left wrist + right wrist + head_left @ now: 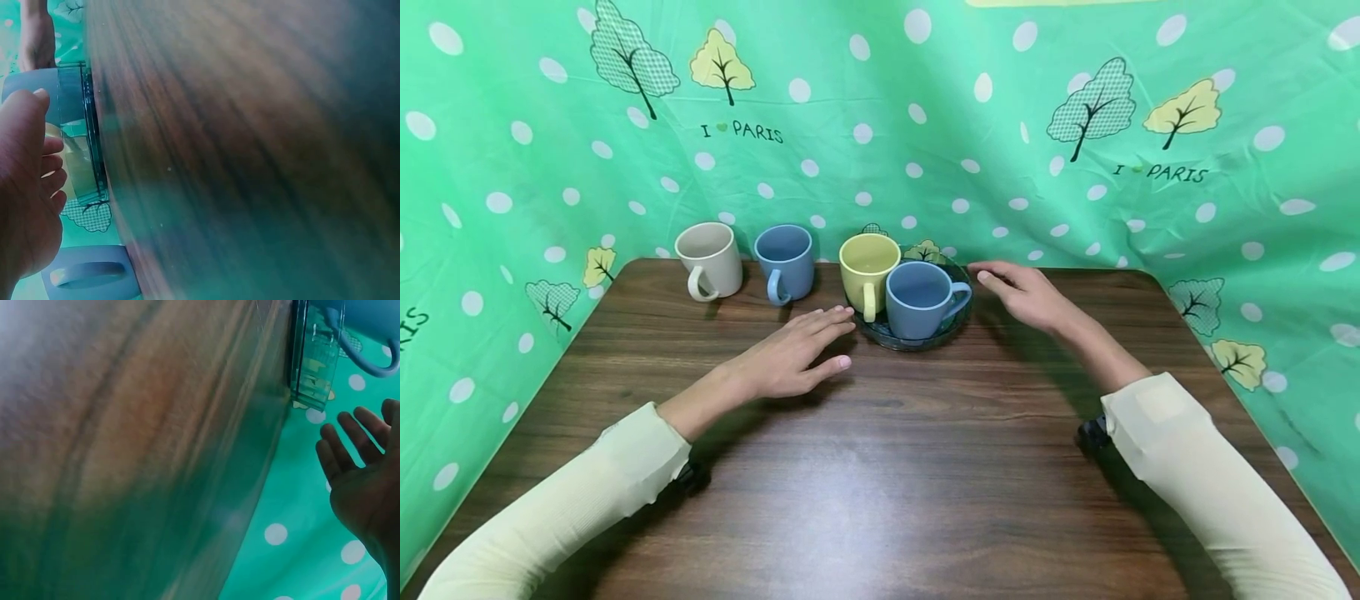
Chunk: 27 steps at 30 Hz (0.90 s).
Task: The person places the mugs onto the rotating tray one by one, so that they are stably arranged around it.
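Note:
In the head view a round clear glass dish (951, 335) holds a yellow mug (859, 279) and a blue mug (917, 308) side by side. The blue mug's handle points right, the yellow one's toward the front. At the dish's left edge my left hand (790, 354) reaches in with fingers extended, its fingertips close to the rim. My right hand (1026, 293) is on the other side, fingers stretched toward the dish. A gap shows between those fingers and the glass dish (315, 375) in the right wrist view. Neither hand grips anything.
Left of the dish stand another blue mug (786, 262) and a light grey mug (711, 262), both upright near the back edge. All rest on a dark wooden table (880, 467). A green patterned cloth (880, 108) hangs behind and along both sides.

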Each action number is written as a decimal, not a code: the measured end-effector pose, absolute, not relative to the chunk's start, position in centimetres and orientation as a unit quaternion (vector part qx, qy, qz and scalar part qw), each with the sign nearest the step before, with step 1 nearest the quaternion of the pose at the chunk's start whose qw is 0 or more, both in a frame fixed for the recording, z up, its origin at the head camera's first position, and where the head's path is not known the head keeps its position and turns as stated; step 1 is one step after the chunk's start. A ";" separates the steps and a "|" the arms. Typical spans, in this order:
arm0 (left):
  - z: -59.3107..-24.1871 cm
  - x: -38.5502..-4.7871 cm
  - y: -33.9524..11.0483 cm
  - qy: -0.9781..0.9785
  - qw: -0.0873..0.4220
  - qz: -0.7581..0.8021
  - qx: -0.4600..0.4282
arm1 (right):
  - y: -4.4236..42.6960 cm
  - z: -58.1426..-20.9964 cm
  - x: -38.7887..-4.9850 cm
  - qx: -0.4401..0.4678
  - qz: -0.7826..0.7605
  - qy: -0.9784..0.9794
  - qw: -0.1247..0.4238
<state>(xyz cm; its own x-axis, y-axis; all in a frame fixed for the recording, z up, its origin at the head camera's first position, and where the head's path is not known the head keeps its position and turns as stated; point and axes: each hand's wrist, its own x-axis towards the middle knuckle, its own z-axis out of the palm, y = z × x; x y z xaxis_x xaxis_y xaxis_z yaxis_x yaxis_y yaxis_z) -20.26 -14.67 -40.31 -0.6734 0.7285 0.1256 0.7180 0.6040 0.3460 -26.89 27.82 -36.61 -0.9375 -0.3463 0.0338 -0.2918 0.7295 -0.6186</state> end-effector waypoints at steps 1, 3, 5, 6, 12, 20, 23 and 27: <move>-40.4 -20.3 -14.7 0.895 0.013 0.188 0.404 | 27.8 -36.6 -27.1 -0.173 -0.316 0.932 0.048; -40.4 -20.3 -14.8 0.895 0.010 0.190 0.404 | 27.6 -36.6 -27.6 -0.180 -0.295 0.937 0.060; -40.5 -20.3 -14.8 0.894 0.006 0.191 0.404 | 27.5 -36.6 -27.9 -0.191 -0.276 0.940 0.066; -40.6 -20.3 -14.8 0.895 0.005 0.190 0.404 | 27.4 -36.7 -28.1 -0.197 -0.267 0.941 0.068; -40.7 -20.3 -14.9 0.897 0.009 0.193 0.397 | 27.3 -37.1 -28.8 -0.222 -0.229 0.945 0.068; -40.7 -20.2 -15.0 0.899 0.011 0.190 0.394 | 27.4 -37.2 -29.0 -0.234 -0.210 0.947 0.062; -40.6 -20.1 -15.1 0.901 0.011 0.186 0.392 | 27.5 -37.2 -28.8 -0.240 -0.199 0.949 0.055; -40.6 -20.0 -15.1 0.903 0.014 0.182 0.388 | 27.7 -37.1 -28.6 -0.240 -0.193 0.950 0.051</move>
<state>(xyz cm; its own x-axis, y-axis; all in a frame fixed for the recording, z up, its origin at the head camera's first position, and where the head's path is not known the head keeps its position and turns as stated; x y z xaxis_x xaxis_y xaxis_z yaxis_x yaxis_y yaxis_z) -20.01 -15.08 -40.59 -0.6979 0.7066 0.1165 0.6968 0.6324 0.3385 -28.57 27.68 -37.08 -0.8799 -0.4751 -0.0049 -0.4355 0.8106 -0.3916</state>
